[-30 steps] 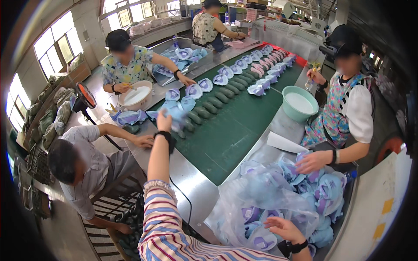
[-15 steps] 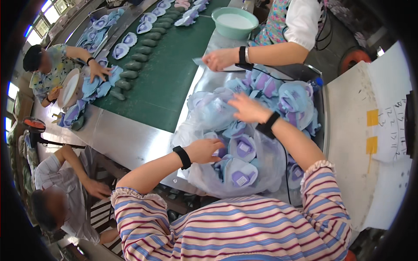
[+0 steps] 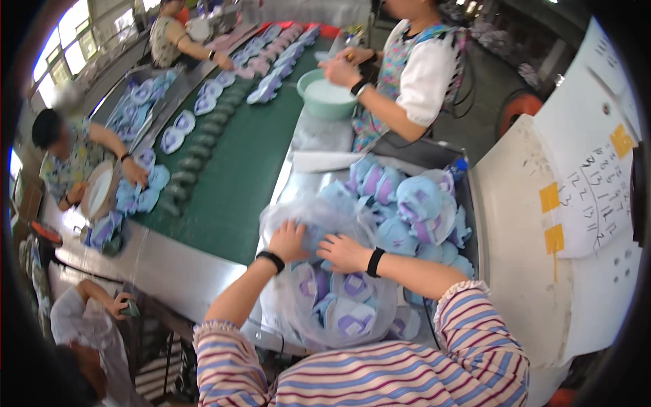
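A clear plastic bag (image 3: 384, 288) full of light-blue and purple shoe uppers (image 3: 350, 319) lies in front of me on the metal work surface. My left hand (image 3: 290, 241) rests on the far left part of the bag, fingers spread over the crumpled film. Close beside it, my right hand (image 3: 344, 254) touches the film with fingers stretched out to the left. Some blue pieces show blurred through the plastic beyond my hands. Behind the bag to the right is a loose heap of blue and purple uppers (image 3: 417, 203).
A green conveyor belt (image 3: 237, 203) carries dark green shoe lasts (image 3: 196, 156) and pairs of uppers. Across from me a co-worker's hands are above a green basin (image 3: 308, 102). Other people sit at left. A white board (image 3: 502, 237) with taped paper stands at right.
My right hand has come back from the heap toward my left hand, and my left hand has moved away from me onto the bag's far part. The co-worker's arm has drawn back to the basin.
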Action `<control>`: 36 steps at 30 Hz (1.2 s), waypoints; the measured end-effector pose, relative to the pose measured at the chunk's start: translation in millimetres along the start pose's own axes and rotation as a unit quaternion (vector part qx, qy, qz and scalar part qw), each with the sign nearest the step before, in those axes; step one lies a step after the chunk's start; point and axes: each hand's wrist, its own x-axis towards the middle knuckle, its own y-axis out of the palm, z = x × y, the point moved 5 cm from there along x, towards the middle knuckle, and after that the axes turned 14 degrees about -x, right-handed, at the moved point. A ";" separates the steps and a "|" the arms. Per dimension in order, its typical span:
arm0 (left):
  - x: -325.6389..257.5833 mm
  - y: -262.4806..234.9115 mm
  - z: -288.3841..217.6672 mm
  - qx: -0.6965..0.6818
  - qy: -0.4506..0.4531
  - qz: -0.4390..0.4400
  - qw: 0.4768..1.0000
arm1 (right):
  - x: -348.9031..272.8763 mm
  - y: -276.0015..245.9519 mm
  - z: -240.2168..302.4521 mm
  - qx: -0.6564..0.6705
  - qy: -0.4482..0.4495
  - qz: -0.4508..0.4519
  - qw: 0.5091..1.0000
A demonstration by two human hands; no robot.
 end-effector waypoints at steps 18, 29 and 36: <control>-30.7 -29.6 1.6 -0.262 0.060 0.022 0.963 | -56.7 61.6 -31.2 0.534 0.294 0.182 0.771; -76.6 -45.5 -17.4 -0.242 0.108 -0.002 0.964 | -73.5 -37.2 -38.2 0.773 0.251 -0.031 0.582; -85.7 -60.2 -27.5 -0.352 0.118 -0.037 0.928 | -86.5 -16.7 -32.3 0.889 0.359 -0.121 0.258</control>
